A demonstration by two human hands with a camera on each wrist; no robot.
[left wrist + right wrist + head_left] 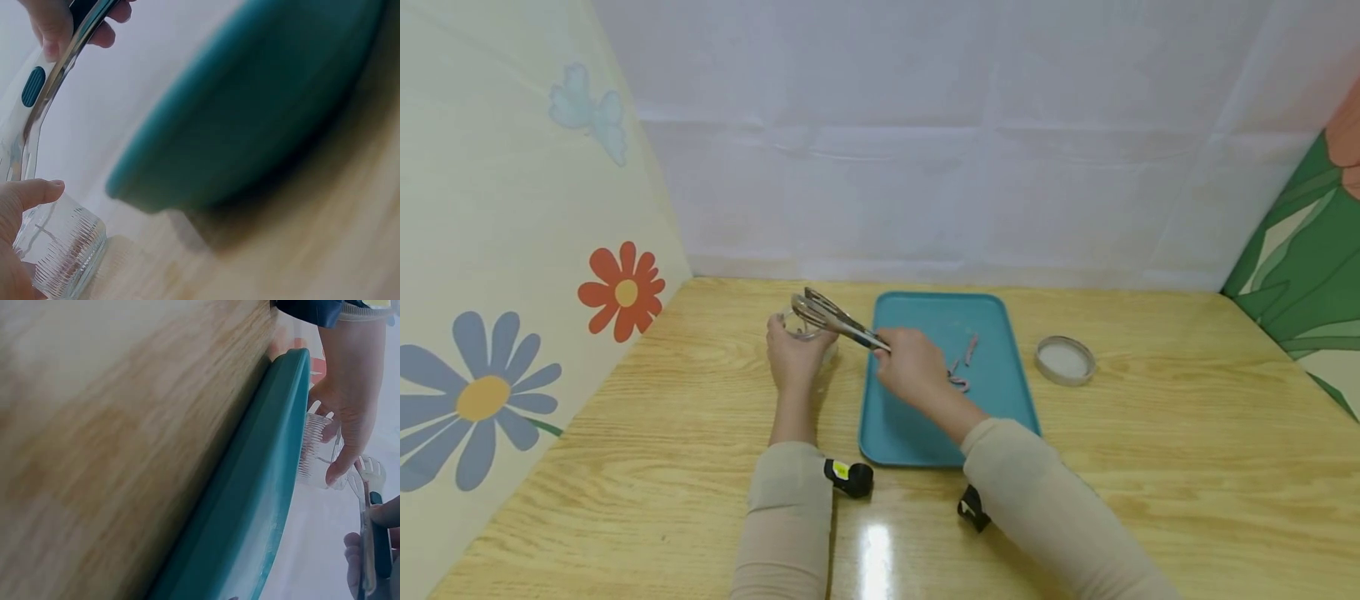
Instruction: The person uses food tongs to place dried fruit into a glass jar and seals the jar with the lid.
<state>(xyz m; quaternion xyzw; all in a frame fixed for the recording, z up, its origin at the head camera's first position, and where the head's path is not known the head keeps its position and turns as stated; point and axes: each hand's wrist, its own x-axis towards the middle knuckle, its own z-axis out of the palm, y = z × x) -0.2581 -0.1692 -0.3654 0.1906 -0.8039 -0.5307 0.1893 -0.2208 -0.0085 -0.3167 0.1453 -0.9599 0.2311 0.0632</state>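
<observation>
My left hand (795, 360) grips a clear ribbed glass jar (72, 250) that stands on the table left of the tray. Some reddish-brown contents show through its lower wall. In my right hand (913, 367) is a pair of metal tongs (838, 318) with dark grip inserts, held by the handles. The tongs' slotted heads point left, right over the jar's mouth, and nothing shows between them. On the blue-green tray (917, 425), partly behind my right hand, lie a pink strip (972, 350) and a curled pink-and-white piece (959, 384).
A round lid (1065, 361) with a pale inside lies on the wooden table (1150, 450) right of the tray. A white sheet (925, 167) hangs along the back, and a flower-printed panel (490, 250) stands at the left.
</observation>
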